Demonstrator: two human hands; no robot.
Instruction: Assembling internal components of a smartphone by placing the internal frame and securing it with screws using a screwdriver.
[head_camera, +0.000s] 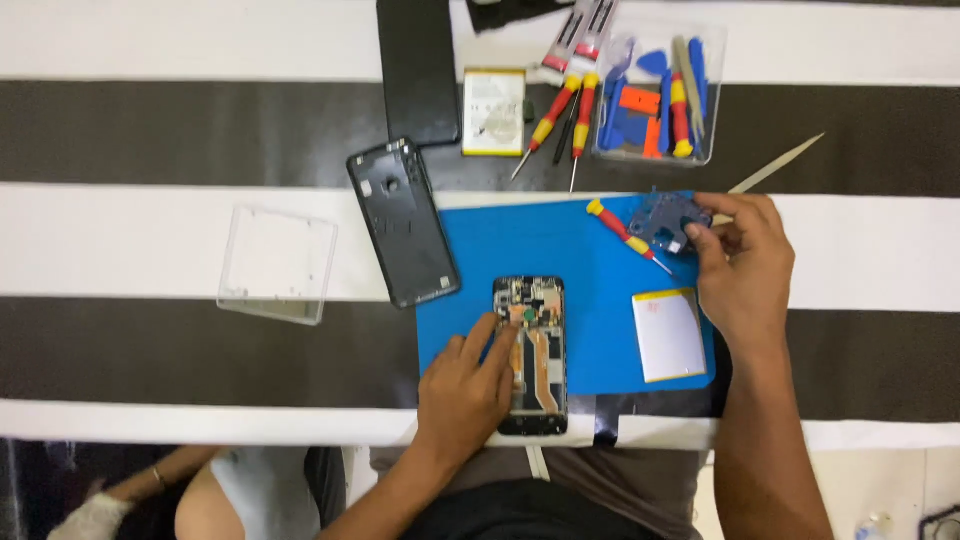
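Opened phone (531, 355) lying upright-lengthwise on blue mat (580, 260), near its lower left edge, back removed, copper and green innards showing. Left hand (465, 390) resting on phone's left side, fingers (500, 340) released, spread over the frame, pressing down, not gripping. Right hand (745, 265) at mat's upper right corner, fingers (712, 238) pinched on small blue circuit board (668, 222), held just above mat. Red-and-yellow screwdriver (625, 232) lying on mat, tip just beside circuit board. White battery (668, 335) with yellow edge on mat's right side, below right hand. Black back cover (402, 222) left of mat, tilted, partly overlapping mat edge. Clear plastic lid (277, 262) further left, well apart. Second battery (493, 111) above mat, next to black panel (418, 70). More screwdrivers (562, 115) beside it. Clear tool box (655, 95) with blue and orange picks at top right. Pale pointed stick (775, 165) right of box. All on black-and-white striped surface (150, 130). Another person's arm (150, 485) at lower left, below surface edge.
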